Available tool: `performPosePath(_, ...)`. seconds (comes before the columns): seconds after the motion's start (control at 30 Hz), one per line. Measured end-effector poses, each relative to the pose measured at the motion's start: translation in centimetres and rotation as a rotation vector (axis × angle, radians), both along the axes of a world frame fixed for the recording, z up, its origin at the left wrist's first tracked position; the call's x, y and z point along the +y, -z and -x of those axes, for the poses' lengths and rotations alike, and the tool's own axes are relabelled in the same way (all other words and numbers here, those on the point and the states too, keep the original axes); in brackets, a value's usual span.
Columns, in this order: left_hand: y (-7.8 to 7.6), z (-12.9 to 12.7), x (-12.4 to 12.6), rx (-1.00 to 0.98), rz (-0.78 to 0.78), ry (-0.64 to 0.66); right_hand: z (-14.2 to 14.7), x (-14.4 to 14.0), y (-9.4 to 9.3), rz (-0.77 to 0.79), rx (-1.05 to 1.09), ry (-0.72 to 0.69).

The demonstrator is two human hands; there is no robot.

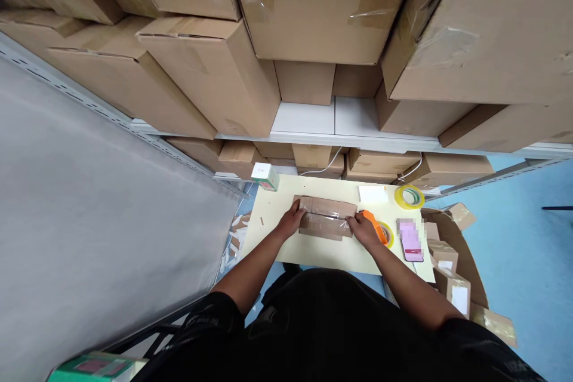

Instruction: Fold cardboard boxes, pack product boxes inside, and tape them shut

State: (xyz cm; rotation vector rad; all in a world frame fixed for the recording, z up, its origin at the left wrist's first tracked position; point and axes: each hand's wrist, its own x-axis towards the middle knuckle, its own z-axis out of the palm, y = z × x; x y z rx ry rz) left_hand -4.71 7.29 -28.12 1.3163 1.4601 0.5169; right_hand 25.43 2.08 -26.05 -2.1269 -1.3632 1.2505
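Note:
A flat brown cardboard box [326, 209] with shiny clear tape along its middle lies on the pale yellow table [313, 255]. My left hand [292, 219] grips its left end, fingers closed on the edge. At the right end my right hand [360, 229] is closed on the cardboard, thumb on the taped face. Just right of that hand sits an orange tape dispenser [374, 225] with a yellow-edged roll in it, partly hidden by the hand. The underside of the cardboard and some fingertips are out of sight.
A yellow tape roll [409, 197], a white paper pad [373, 194], a phone [410, 239] and a small white-green box [265, 176] are on the table. Shelves with large cartons [322, 6] overhang its back. Small parcels [451, 286] fill a large carton at right.

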Motion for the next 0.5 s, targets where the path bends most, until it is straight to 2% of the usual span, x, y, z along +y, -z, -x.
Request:
performPosePath(0.13, -0.5, 0.2, -1.9, -0.423, -0.099, -0.186, -1.0, -2.2, 0.2, -0.226, 0.062, -0.032)
performPosePath(0.23, 0.4, 0.1, -3.6, -0.618, -0.052, -0.237, -1.3, -4.0, 1.6, -0.278, 0.104, -0.029)
performPosePath(0.3, 1.6, 0.0, -4.9, -0.608, 0.032, -0.283, -1.2, -5.3, 3.2, -0.267, 0.159, -0.046)
performPosePath(0.37, 2.9, -0.1, -6.2, -0.482, 0.093, -0.33, -1.0, -6.5, 5.0, -0.22, 0.196, -0.089)
performPosePath(0.5, 4.4, 0.2, -7.3, -0.286, 0.133, -0.307, -1.5, -8.0, 7.6, -0.05, 0.248, -0.153)
